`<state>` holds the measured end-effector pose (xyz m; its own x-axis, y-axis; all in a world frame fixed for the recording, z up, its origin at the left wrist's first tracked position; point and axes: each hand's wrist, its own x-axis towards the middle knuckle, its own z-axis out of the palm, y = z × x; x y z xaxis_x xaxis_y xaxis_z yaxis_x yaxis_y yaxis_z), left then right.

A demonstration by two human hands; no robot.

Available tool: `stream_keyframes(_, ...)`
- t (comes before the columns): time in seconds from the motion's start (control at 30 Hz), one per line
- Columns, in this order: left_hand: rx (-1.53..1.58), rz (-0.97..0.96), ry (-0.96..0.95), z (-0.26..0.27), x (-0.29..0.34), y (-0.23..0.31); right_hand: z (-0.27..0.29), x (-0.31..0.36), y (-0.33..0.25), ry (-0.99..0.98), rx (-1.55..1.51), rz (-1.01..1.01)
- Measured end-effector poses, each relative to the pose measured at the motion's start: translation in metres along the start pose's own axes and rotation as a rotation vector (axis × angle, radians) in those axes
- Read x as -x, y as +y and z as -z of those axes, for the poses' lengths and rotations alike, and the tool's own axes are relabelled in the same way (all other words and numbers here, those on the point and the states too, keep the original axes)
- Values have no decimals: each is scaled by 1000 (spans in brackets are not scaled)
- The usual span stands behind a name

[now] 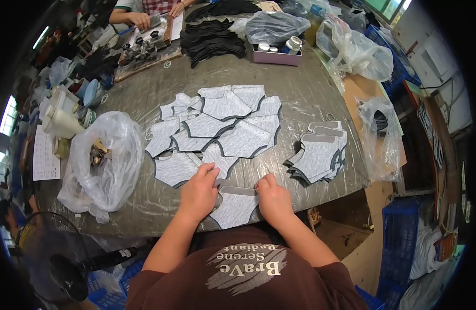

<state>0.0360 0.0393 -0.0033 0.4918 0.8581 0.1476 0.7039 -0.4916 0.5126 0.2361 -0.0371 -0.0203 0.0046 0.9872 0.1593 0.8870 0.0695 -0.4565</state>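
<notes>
A gray cut piece [236, 211] lay at the table's [155, 93] near edge, left hand [199, 191] and right hand [275, 199] curled by its far corners, grip unclear. It looked light, bendable, probably best pinched at those corners.

The brown counter [305, 101] is covered at its middle by overlapping grey pieces [217, 124], with a grey stack [315, 155] laid at four o'clock. A clear bag [87, 178] is set at eight, a purple box [273, 59] at one, black pieces [212, 44] at twelve.
</notes>
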Motion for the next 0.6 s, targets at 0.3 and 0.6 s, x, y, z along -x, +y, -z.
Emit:
stream_keyframes(0.3, -138, -15, -17, -8, 7, 4, 4, 4, -13, -143, 74, 10)
stream_keyframes(0.6, -68, 8, -97, -1, 23, 14, 70, 0, 8, -107, -181, -55)
